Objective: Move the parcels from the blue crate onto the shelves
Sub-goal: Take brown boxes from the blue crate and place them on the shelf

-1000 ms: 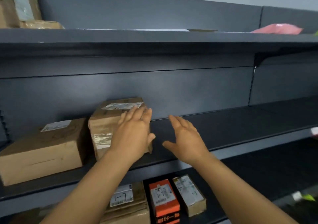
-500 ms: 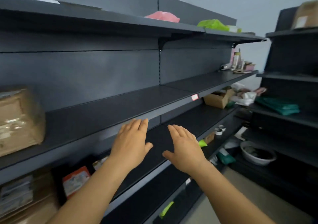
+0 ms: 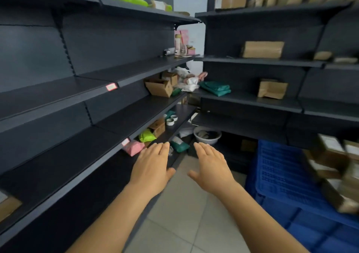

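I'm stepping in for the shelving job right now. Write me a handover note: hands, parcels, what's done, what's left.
Left hand: open, empty, held out over the aisle by the left shelves.
Right hand: open, empty, beside it.
Blue crate: on the floor at lower right, with brown parcels stacked in it; the view there is blurred.
Done: some cardboard boxes already sit on the shelves; one box corner shows at the far left edge.
Left: nothing is in a grip; reach to the crate, take the next parcel and shelve it, then the rest.
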`<state>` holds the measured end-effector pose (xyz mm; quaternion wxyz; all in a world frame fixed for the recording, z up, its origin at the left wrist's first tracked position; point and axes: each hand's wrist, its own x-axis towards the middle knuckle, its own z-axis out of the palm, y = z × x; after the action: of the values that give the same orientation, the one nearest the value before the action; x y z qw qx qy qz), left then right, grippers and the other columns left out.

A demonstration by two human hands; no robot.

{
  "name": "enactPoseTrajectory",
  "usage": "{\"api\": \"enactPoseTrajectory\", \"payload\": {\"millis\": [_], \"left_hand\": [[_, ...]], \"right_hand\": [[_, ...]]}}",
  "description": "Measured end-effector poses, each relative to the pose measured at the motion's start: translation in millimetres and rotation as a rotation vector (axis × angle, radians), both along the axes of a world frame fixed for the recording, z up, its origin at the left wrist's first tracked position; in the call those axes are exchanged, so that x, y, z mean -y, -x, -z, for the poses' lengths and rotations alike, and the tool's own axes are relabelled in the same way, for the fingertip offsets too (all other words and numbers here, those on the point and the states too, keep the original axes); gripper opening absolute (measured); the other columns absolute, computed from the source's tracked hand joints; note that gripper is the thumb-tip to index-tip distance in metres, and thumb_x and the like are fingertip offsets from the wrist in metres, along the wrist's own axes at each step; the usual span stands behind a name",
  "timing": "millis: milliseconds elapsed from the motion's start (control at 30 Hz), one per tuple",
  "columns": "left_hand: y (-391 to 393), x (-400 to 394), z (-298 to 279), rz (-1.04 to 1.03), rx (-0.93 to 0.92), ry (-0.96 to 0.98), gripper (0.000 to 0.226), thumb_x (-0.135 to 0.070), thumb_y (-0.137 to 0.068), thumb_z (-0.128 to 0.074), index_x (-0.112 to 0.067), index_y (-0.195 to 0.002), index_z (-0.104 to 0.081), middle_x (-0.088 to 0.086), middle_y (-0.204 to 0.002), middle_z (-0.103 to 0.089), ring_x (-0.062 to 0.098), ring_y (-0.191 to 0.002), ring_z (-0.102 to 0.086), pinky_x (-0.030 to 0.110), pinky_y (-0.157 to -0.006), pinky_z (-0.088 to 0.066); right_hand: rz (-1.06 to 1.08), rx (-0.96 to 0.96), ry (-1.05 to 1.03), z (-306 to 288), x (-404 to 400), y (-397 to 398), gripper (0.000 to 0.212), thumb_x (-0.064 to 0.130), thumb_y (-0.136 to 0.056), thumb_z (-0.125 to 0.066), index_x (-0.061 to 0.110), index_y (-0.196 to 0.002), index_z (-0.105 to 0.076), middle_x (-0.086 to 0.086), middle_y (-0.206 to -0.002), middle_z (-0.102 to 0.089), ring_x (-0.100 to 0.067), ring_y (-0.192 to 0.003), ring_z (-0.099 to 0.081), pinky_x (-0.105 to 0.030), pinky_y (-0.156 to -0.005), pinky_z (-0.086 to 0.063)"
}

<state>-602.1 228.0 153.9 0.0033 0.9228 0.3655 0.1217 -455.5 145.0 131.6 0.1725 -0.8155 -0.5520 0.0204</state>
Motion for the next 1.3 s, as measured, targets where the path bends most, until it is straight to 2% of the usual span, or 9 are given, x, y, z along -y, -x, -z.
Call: {"api": "enactPoseTrajectory", "payload": {"millis": [533, 667, 967, 1133, 1300], "left_hand": [[-254, 118, 40, 0.448, -0.039, 0.103, 0.073, -0.042, -0.095, -0.052, -0.018, -0.153, -0.015, -0.003, -0.156, -0.024, 0.017, -0.144, -0.021, 0.031, -0.116, -0.017], [-316, 132, 49, 0.568, -0.024, 0.121, 0.071, -0.04, -0.096, -0.051, -0.017, -0.153, -0.016, -0.005, -0.155, -0.027, 0.015, -0.142, -0.023, 0.028, -0.115, -0.017], [-463, 149, 68, 0.801, -0.059, 0.158, 0.071, -0.042, -0.097, -0.05, -0.016, -0.153, -0.015, -0.004, -0.156, -0.025, 0.014, -0.144, -0.021, 0.031, -0.117, -0.018], [-530, 167, 74, 0.895, -0.074, 0.215, 0.07, -0.042, -0.098, -0.048, -0.017, -0.153, -0.014, -0.003, -0.157, -0.023, 0.015, -0.144, -0.021, 0.032, -0.116, -0.018], [-582, 189, 89, 0.939, -0.12, 0.29, 0.07, -0.043, -0.098, -0.047, -0.015, -0.153, -0.015, 0.0, -0.157, -0.024, 0.017, -0.144, -0.024, 0.033, -0.115, -0.021]], "right_hand": [[0.493, -0.081, 0.073, 39, 172, -200, 0.083, 0.041, -0.093, -0.056, 0.018, -0.155, -0.007, 0.003, -0.161, -0.01, -0.019, -0.149, -0.005, -0.036, -0.121, -0.009], [0.603, -0.08, 0.075, 46, 196, -248, 0.083, 0.042, -0.092, -0.058, 0.017, -0.154, -0.009, 0.003, -0.16, -0.013, -0.019, -0.148, -0.008, -0.037, -0.12, -0.011], [0.814, -0.086, 0.102, 44, 228, -354, 0.081, 0.041, -0.09, -0.06, 0.017, -0.153, -0.014, 0.002, -0.159, -0.018, -0.019, -0.147, -0.013, -0.036, -0.118, -0.013], [0.951, -0.126, 0.08, 56, 253, -400, 0.077, 0.038, -0.089, -0.06, 0.019, -0.151, -0.019, 0.001, -0.157, -0.023, -0.019, -0.145, -0.018, -0.037, -0.118, -0.017], [1.061, -0.195, 0.059, 69, 280, -437, 0.079, 0.043, -0.09, -0.06, 0.02, -0.152, -0.017, 0.003, -0.158, -0.022, -0.018, -0.146, -0.017, -0.036, -0.118, -0.014]]}}
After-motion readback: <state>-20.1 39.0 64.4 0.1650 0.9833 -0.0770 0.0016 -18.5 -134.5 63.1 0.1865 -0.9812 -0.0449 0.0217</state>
